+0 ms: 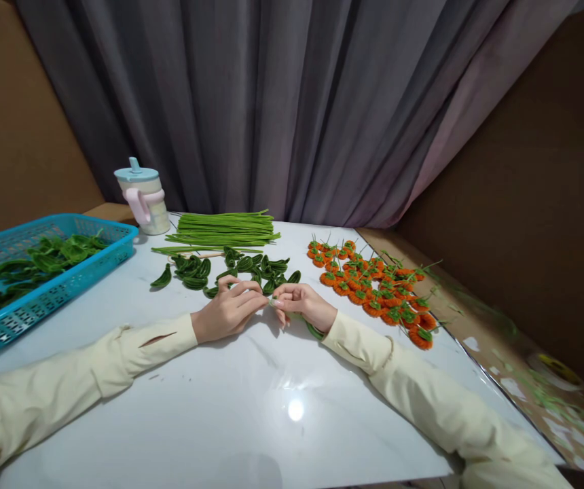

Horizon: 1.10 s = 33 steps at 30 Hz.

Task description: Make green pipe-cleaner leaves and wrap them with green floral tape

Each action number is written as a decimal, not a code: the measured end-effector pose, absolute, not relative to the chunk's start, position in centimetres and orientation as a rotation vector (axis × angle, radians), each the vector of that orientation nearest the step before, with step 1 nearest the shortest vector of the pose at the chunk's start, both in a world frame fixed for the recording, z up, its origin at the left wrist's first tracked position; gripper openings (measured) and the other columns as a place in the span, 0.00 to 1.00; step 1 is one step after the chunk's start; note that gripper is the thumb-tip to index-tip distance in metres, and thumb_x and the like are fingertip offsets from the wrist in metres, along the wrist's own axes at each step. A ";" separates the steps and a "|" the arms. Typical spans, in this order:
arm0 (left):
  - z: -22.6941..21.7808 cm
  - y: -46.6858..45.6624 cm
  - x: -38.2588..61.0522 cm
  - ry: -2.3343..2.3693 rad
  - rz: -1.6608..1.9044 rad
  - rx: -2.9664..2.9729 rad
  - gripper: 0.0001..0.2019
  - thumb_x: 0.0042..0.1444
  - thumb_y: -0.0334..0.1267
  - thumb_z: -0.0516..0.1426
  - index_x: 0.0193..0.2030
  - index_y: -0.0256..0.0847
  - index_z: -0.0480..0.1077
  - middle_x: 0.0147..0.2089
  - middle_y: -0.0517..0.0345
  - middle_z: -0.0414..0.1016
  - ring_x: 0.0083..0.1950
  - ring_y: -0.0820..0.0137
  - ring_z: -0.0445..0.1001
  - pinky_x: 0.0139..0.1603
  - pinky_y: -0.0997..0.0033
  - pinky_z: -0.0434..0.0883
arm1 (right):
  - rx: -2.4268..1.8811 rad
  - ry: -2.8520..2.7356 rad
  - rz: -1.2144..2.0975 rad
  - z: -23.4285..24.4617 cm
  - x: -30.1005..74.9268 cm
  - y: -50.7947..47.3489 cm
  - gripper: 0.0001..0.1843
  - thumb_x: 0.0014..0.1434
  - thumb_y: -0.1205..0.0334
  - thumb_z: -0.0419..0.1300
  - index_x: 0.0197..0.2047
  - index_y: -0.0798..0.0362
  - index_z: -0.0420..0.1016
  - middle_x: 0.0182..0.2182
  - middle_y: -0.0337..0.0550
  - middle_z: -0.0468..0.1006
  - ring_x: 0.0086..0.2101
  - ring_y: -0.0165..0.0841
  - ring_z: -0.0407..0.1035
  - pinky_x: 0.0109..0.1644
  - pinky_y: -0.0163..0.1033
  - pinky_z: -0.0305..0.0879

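Observation:
My left hand [231,307] and my right hand [305,304] meet fingertip to fingertip above the white table [210,421]. Both are closed in a pinch on a green pipe cleaner [314,331], which shows below my right palm; most of it is hidden by the fingers. Just behind my hands lie several dark green leaves [193,270] of looped pipe cleaner. Farther back is a bundle of straight bright green pipe cleaners [223,229]. To the right of my right hand sit several orange pipe-cleaner pieces [358,297] with green tops and thin stems.
A blue plastic basket [62,292] holding green leaf pieces stands at the left. Behind it is a cup [157,216] with a light blue lid and pink handle. A grey curtain [231,102] hangs behind the table. Scraps and a roll [557,372] lie beyond the right edge.

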<state>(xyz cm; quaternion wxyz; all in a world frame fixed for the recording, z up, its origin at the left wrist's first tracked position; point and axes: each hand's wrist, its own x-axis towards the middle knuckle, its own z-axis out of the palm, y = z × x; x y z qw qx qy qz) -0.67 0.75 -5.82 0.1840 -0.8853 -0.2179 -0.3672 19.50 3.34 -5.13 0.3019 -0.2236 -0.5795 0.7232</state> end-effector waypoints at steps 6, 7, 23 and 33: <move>-6.1 0.7 -0.8 -0.625 -0.975 -2.471 0.12 0.58 0.24 0.46 0.45 0.39 0.65 0.35 0.56 0.77 0.43 0.65 0.70 0.46 0.62 0.52 | -0.586 -1.551 1.942 -5.3 19.5 3.5 0.18 0.47 0.56 0.68 0.30 0.59 0.66 0.17 0.39 0.71 0.17 0.28 0.66 0.18 0.29 0.61; -6.1 0.7 -0.8 -0.627 -0.964 -2.464 0.13 0.58 0.23 0.46 0.45 0.39 0.65 0.35 0.56 0.77 0.44 0.65 0.70 0.46 0.61 0.52 | -0.585 -1.550 1.944 -5.3 19.5 3.5 0.18 0.47 0.56 0.68 0.30 0.59 0.66 0.16 0.39 0.71 0.17 0.28 0.65 0.18 0.29 0.62; -6.2 0.7 -0.8 -0.619 -0.932 -2.448 0.13 0.57 0.22 0.46 0.44 0.37 0.66 0.35 0.55 0.77 0.44 0.65 0.70 0.46 0.62 0.53 | -0.558 -1.532 2.000 -5.3 19.6 3.7 0.17 0.47 0.57 0.67 0.30 0.60 0.66 0.16 0.38 0.70 0.16 0.28 0.65 0.19 0.30 0.62; -5.8 0.5 -0.7 -0.575 -0.874 -2.390 0.14 0.57 0.23 0.45 0.44 0.39 0.66 0.36 0.56 0.77 0.43 0.67 0.71 0.45 0.63 0.53 | -0.577 -1.527 2.016 -5.0 19.6 3.7 0.16 0.46 0.59 0.67 0.29 0.60 0.66 0.15 0.38 0.70 0.15 0.28 0.65 0.19 0.30 0.60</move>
